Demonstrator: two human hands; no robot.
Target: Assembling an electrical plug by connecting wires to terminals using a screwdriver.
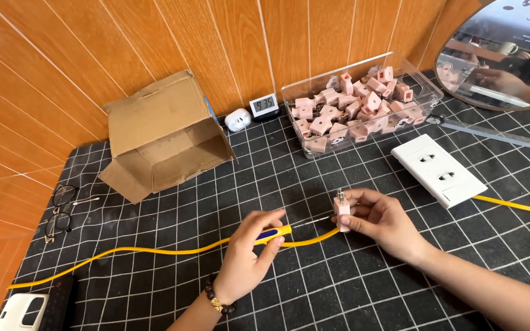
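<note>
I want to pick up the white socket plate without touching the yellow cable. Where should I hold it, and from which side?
Grip the white socket plate across its two long edges, near the middle, coming from above. It lies flat on the grid mat, so only the edges give a hold. The yellow cable leaves at its near right corner, so stay toward the far end. Both sides look free.

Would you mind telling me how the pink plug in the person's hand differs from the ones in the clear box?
The held plug stands upright, prongs up, in the right hand; the boxed plugs lie jumbled at all angles. The held one has a yellow cord beside it; the boxed ones show none. Both are pink, of like shape.
</note>
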